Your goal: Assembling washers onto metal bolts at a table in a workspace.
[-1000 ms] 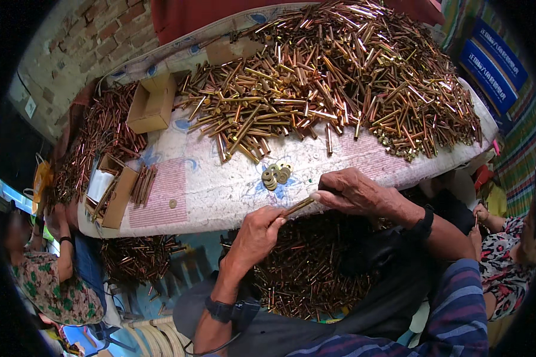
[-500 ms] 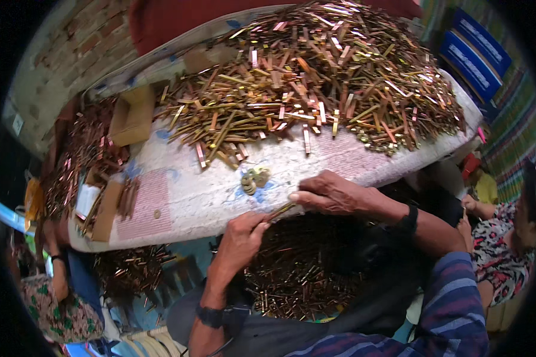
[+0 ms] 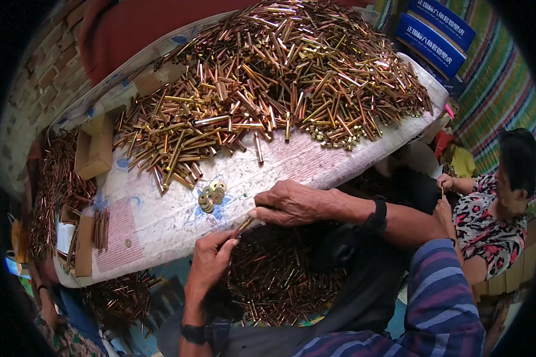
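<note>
My left hand [image 3: 211, 259] grips a slim brass-coloured anchor bolt [image 3: 243, 226] near the table's front edge, its thumb laid along the shaft. At the bolt's upper end my right hand [image 3: 292, 203] is closed, thumb and fingers pinched; they hide that end. Just beyond my hands, a small cluster of round brass-coloured washers [image 3: 212, 196] lies on the cloth-covered table [image 3: 161, 223]. Behind them spreads a large heap of similar metal bolts or sleeves [image 3: 280, 77], with small nuts [image 3: 339, 138] along its front edge.
An open cardboard box [image 3: 93, 152] and a smaller carton [image 3: 84, 244] stand at the left beside more metal pieces. Below the table lies another heap of pieces [image 3: 286, 273]. Blue boxes [image 3: 432, 44] are stacked far right. A co-worker [image 3: 488, 220] sits at the right, handling a thin piece.
The whole view has shifted, so the table and my hands appear farther left and lower. Both hands stay together at the bolt. More of the co-worker on the right now shows.
</note>
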A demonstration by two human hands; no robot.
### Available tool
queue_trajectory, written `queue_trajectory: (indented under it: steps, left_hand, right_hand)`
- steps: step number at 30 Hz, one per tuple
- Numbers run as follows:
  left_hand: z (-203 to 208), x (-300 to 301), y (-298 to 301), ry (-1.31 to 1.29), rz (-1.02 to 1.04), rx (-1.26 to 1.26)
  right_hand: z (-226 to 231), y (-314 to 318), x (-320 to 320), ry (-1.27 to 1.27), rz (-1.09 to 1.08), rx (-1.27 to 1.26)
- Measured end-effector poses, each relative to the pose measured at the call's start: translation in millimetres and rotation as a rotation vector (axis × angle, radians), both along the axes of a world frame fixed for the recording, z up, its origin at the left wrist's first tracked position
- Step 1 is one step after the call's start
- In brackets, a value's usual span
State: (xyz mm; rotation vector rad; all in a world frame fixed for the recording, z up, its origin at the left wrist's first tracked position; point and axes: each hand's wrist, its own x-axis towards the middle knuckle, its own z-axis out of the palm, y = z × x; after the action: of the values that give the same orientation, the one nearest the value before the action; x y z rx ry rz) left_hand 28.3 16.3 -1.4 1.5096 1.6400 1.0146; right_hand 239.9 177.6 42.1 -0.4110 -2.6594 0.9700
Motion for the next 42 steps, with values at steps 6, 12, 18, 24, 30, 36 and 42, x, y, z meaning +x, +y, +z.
queue_trajectory:
  steps: [6, 12, 18, 24, 30, 36, 42]
  left_hand:
    - [-5.1, 5.4, 2.5, -0.009, -0.022, 0.090]
    - [-7.4, 4.3, 1.9, -0.019, -0.005, 0.064]
    - [-3.6, 4.1, 0.7, 0.042, -0.028, 0.022]
    - [-0.3, 7.9, -1.2, 0.004, -0.008, -0.011]
    - [-5.2, 8.3, -4.9, 0.052, -0.008, 0.072]
    - [-5.7, 5.1, -9.5, 0.100, -0.025, 0.061]
    - [-7.3, 3.2, -13.5, 0.040, -0.012, -0.011]
  right_hand:
    - [0.5, 3.1, 1.9, -0.240, -0.069, -0.255]
    - [2.5, 2.0, 1.6, -0.017, -0.035, -0.037]
    - [-1.0, -1.0, 1.1, -0.207, -0.125, -0.170]
    - [-4.0, -1.5, 4.0, -0.017, -0.019, -0.126]
    - [5.5, -2.1, 4.8, -0.278, 0.045, -0.290]
    - [-1.6, -4.3, -2.4, -0.448, -0.172, -0.615]
    - [-20.0, -1.2, -0.9, -0.267, -0.029, -0.348]
